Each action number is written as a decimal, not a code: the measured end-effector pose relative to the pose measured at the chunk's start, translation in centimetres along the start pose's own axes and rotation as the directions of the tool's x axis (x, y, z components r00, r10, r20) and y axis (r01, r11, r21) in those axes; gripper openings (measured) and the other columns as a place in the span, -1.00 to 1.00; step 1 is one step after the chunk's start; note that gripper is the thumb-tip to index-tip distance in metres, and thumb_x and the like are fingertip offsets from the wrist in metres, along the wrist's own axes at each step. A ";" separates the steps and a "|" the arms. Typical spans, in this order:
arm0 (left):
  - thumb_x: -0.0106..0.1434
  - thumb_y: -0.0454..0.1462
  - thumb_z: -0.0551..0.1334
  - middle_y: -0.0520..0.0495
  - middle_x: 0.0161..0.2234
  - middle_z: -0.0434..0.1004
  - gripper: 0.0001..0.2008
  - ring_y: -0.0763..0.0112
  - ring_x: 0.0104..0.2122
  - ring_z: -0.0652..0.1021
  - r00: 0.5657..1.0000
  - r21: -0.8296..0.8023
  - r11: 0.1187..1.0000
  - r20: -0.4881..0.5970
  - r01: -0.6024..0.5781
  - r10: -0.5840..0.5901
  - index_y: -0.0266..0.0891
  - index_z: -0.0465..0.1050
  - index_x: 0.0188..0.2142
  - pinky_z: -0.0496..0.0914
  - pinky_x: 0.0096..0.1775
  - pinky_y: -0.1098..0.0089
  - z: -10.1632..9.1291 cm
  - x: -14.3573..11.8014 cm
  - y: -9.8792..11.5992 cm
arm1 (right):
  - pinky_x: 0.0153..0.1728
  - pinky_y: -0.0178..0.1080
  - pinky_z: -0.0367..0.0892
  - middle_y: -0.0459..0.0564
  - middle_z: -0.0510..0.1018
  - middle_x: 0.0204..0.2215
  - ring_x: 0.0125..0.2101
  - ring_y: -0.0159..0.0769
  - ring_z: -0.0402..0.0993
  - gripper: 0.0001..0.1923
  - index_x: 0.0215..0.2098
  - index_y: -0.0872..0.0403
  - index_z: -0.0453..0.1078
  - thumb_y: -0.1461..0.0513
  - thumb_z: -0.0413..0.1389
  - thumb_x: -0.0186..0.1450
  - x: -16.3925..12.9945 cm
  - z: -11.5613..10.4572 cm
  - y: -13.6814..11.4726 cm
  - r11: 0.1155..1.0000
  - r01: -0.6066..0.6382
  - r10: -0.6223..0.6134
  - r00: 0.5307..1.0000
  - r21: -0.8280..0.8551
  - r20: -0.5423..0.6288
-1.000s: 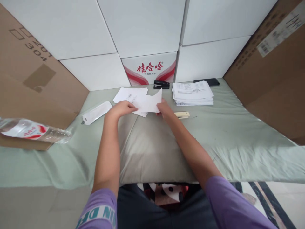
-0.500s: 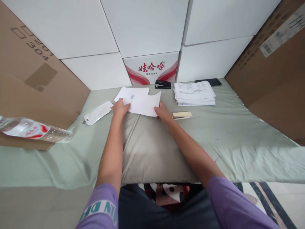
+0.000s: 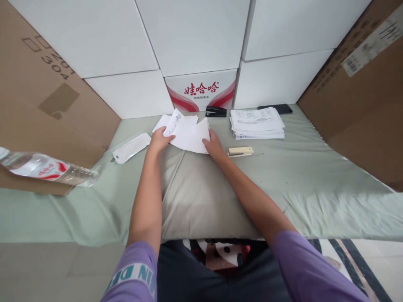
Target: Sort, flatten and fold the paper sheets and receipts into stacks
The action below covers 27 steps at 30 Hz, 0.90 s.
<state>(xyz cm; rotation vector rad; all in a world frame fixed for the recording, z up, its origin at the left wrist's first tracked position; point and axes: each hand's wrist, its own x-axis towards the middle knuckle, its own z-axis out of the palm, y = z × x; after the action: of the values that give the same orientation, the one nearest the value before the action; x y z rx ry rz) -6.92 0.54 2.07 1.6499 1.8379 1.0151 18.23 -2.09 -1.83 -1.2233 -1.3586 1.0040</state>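
Both of my hands reach forward over a grey pillow [image 3: 201, 197] to a few loose white paper sheets [image 3: 190, 134]. My left hand [image 3: 160, 140] grips the left edge of the sheets and lifts one printed sheet so that it tilts up. My right hand [image 3: 214, 147] holds the right lower corner of the top blank sheet. A cream stapler [image 3: 241, 151] lies just right of my right hand. A taller stack of printed papers [image 3: 256, 122] sits further right.
A black stapler [image 3: 215, 111] and a dark phone [image 3: 277, 108] lie at the back by white boxes [image 3: 201, 90]. A white envelope [image 3: 130, 147] is to the left, a plastic water bottle [image 3: 47, 169] further left. Brown cartons [image 3: 355, 96] flank both sides on the green sheet [image 3: 315, 184].
My left hand has shifted left along the sheets and raised a printed sheet's edge. My right hand has slid slightly toward me, still on the top sheet.
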 end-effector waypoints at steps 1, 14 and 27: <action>0.06 -0.29 0.40 -0.17 -0.19 0.62 -0.60 0.13 -0.19 0.61 0.999 -0.065 0.997 0.002 -0.049 0.049 -0.28 0.55 -0.07 0.54 -0.14 0.18 -0.5 -0.2 0.4 | 0.18 0.13 0.33 0.14 0.42 0.07 0.03 -0.09 0.41 -0.38 0.23 0.03 0.34 0.26 0.12 0.18 0.1 -0.1 -0.1 0.997 0.066 -0.066 0.998 -0.031 -0.015; -0.12 -0.08 0.55 -0.17 -0.11 0.65 -0.34 0.21 -0.20 0.67 0.994 -0.736 0.668 -0.103 -0.108 0.048 -0.20 0.48 -0.03 0.60 -0.26 0.34 -1.7 -8.6 2.1 | 0.11 0.12 0.42 0.20 0.57 0.07 0.05 0.06 0.53 0.04 0.31 0.07 0.24 -0.21 0.36 0.01 -4.8 -6.1 -4.7 0.948 0.075 -0.109 0.990 0.310 0.093; -0.16 -0.08 0.59 -0.26 -0.08 0.67 -0.36 0.06 -0.10 0.66 0.972 -0.720 0.686 0.220 0.107 0.079 -0.27 0.53 -0.10 0.59 -0.09 0.14 -1.0 -9.7 1.8 | 0.30 0.07 0.23 0.12 0.41 0.26 0.23 -0.02 0.36 -0.11 0.39 -0.03 0.18 -0.13 0.26 0.20 -9.7 -7.8 -3.5 0.968 0.192 -0.199 0.980 0.163 0.028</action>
<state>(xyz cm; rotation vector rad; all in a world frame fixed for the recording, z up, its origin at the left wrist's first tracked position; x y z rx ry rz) -4.94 -9.14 2.80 1.1751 1.0501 1.2627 25.18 -12.53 1.30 -0.9329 -1.3757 0.9839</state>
